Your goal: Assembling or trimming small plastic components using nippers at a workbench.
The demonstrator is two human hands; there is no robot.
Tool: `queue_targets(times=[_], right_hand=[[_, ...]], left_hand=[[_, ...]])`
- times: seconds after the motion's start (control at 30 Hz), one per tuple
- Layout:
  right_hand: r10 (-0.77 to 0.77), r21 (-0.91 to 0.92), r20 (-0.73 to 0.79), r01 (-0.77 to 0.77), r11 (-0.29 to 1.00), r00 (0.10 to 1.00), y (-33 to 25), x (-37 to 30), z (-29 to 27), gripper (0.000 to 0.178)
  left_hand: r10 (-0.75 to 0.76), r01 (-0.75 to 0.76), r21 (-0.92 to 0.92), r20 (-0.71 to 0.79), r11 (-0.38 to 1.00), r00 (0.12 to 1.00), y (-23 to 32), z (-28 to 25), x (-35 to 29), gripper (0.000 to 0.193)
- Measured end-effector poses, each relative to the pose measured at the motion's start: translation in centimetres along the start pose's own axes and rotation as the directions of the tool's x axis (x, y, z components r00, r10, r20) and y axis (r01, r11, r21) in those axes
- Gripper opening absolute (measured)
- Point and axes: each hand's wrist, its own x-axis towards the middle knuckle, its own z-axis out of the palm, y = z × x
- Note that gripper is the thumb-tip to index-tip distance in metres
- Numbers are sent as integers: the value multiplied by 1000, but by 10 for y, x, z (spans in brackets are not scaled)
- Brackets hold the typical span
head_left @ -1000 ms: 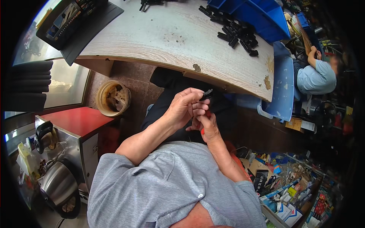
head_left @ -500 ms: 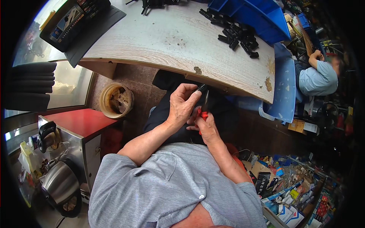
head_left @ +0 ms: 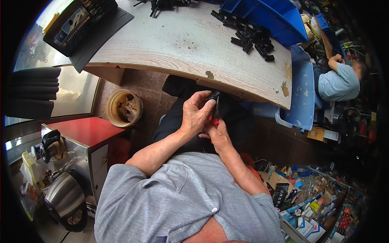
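Over my lap, just below the table edge, my left hand pinches a small black part between thumb and fingers. My right hand is wrapped round a pair of red-handled pliers. The jaws of the pliers point up and meet the black part or lie right beside it; whether they grip it I cannot tell. Similar black pieces lie in a loose heap at the right of the table, and more black parts sit at its far edge.
A blue bin stands behind the heap, and a tablet in a dark case at the table's left. On the floor is a dirty bucket. A red-topped cabinet and a kettle are left; another person sits far right.
The red-handled pliers have moved up and tilted toward the left hand, so their jaws now overlap the black part. The left hand has barely shifted.
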Motion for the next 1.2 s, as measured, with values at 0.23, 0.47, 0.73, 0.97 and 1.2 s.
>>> queue_targets(times=[0.23,0.47,0.73,0.97,1.2], right_hand=[[18,11,4,-18,1000,1000,8,3,-2,19],[45,21,-58,-44,999,997,15,-1,-3,12],[-31,77,24,29,997,999,11,3,-6,19],[-9,162,-7,10,987,1000,15,1,-15,15],[8,244,-86,13,970,996,8,-3,-19,19]], left_hand=[[11,-11,8,-4,1000,1000,1,4,-4,26],[40,-41,36,29,999,999,-8,6,-1,26],[1,-2,92,18,996,1000,2,0,4,25],[-209,223,-206,88,953,974,20,-7,5,21],[-501,594,-485,321,643,804,30,-11,2,25]])
